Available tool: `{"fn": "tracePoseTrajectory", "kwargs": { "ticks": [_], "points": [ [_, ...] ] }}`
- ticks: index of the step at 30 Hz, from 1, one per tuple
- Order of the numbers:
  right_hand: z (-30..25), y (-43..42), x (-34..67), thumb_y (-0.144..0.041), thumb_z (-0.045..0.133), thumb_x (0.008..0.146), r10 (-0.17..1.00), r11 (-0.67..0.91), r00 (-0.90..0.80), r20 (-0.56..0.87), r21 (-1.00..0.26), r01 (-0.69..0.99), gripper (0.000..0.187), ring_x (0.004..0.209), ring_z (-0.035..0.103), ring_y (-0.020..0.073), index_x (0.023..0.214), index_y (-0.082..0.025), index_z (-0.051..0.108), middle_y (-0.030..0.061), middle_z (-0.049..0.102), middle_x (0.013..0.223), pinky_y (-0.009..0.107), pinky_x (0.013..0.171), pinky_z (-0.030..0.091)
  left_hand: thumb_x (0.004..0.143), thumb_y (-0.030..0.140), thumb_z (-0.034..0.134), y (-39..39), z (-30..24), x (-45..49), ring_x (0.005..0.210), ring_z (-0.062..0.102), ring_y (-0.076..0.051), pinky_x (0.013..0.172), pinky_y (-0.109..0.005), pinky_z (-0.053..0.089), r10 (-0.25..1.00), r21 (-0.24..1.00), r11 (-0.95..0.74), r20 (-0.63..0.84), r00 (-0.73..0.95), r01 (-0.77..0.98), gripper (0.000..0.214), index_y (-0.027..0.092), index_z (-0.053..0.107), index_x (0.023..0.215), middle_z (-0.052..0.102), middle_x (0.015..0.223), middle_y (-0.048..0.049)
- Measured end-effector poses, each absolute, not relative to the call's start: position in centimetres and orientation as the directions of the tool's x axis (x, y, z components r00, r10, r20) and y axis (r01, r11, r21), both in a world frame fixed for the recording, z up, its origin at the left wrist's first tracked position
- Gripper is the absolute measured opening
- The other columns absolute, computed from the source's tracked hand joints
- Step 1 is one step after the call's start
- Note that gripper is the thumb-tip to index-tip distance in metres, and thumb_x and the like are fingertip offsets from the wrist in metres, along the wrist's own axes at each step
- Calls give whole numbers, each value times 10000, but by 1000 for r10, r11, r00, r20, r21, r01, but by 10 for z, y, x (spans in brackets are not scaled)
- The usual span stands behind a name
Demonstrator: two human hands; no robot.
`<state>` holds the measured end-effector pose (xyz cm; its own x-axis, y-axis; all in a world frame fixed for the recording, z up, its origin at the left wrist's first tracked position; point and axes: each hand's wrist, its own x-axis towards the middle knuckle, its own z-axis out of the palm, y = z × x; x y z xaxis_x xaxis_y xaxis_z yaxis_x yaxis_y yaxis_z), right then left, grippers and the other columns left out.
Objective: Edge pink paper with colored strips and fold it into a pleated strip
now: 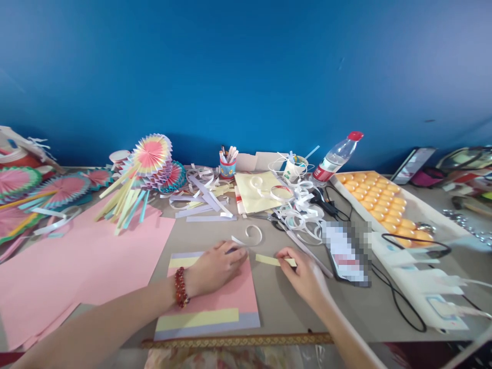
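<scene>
My left hand, with a red beaded bracelet at the wrist, rests over the upper right part of a pink paper sheet. Its fingers are curled, and a small dark thing shows between them, too hidden to name. Purple and yellow bands run along the sheet's top and bottom edges, like the yellow strip near the front. To the right of the sheet, my right hand pinches a short yellow paper strip that lies low over the table. A curled white strip lies just beyond my left fingers.
Large pink sheets and folded paper rosettes lie to the left. At the back are a pen cup, tangled white strips and a leaning bottle. A phone, an orange bubbled tray and a power strip are right.
</scene>
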<state>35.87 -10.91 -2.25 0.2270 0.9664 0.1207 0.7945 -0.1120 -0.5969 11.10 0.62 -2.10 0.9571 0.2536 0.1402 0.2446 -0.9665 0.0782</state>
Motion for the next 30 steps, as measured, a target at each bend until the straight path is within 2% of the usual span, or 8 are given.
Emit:
{"fn": "tracePoseTrajectory", "kwargs": {
  "ticks": [6, 10, 14, 17, 19, 24, 27, 30],
  "points": [
    [-6, -129, 366, -411, 508, 922, 949, -134, 295, 108, -711, 691, 231, 755, 654, 206, 918, -216, 631, 45, 685, 832, 247, 538, 434, 976, 225, 480, 11, -21, 106, 1213, 504, -239, 1042, -404, 407, 297, 248, -936, 182, 937, 248, 392, 165, 446, 1362, 561, 1329, -95],
    [16, -135, 347, -339, 524, 940, 940, 47, 212, 265, -720, 693, 165, 789, 649, 190, 947, -216, 634, 44, 678, 852, 253, 680, 485, 976, 228, 457, 9, -5, 105, 1266, 480, -240, 1076, -428, 393, 347, 413, -882, 238, 907, 229, 465, 195, 354, 1428, 540, 1358, -112],
    [34, -132, 327, -285, 519, 953, 975, 141, 50, 215, -781, 609, 130, 792, 648, 158, 997, -243, 633, 21, 678, 875, 220, 700, 495, 946, 359, 552, 0, 21, 110, 1325, 421, -253, 1112, -419, 344, 323, 582, -807, 298, 898, 97, 568, 182, 343, 1444, 481, 1426, -141],
    [39, -128, 322, -286, 512, 956, 985, 151, -9, 174, -827, 541, 135, 759, 644, 146, 1000, -246, 633, 13, 670, 843, 198, 637, 497, 941, 382, 562, -6, 33, 113, 1035, 599, -217, 934, -332, 455, 337, 715, -694, 220, 915, 84, 297, 172, 609, 1146, 677, 1077, -92],
    [39, -126, 323, -294, 506, 955, 987, 140, -13, 157, -834, 534, 154, 770, 648, 153, 1012, -237, 637, 27, 671, 849, 191, 595, 499, 966, 338, 514, -9, 35, 112, 797, 612, -156, 744, -247, 465, 408, 807, -569, 109, 906, 159, 220, 176, 656, 918, 676, 818, -29],
    [41, -126, 324, -327, 522, 928, 999, 51, -29, 42, -768, 639, 215, 955, 659, 218, 1063, -241, 665, 92, 683, 1042, 159, 395, 421, 978, 292, 471, -18, 29, 103, 652, 574, -109, 610, -199, 402, 511, 872, -398, -46, 859, 284, 263, 169, 659, 841, 650, 715, 11],
    [40, -126, 318, -322, 559, 902, 990, 134, -118, 73, -719, 682, 258, 1095, 614, 249, 1131, -257, 658, 100, 664, 1174, 253, 672, 555, 960, 267, 494, -26, 27, 102, 690, 586, -122, 634, -209, 411, 504, 839, -474, 11, 864, 266, 232, 167, 660, 831, 669, 757, -5],
    [35, -124, 307, -323, 563, 904, 985, 131, -172, 20, -732, 669, 193, 992, 641, 225, 1057, -250, 656, 71, 699, 1059, 298, 813, 517, 970, 258, 479, -32, 28, 105, 707, 583, -133, 649, -225, 410, 478, 789, -565, 77, 875, 240, 256, 170, 641, 793, 661, 744, -10]
  ]
}}
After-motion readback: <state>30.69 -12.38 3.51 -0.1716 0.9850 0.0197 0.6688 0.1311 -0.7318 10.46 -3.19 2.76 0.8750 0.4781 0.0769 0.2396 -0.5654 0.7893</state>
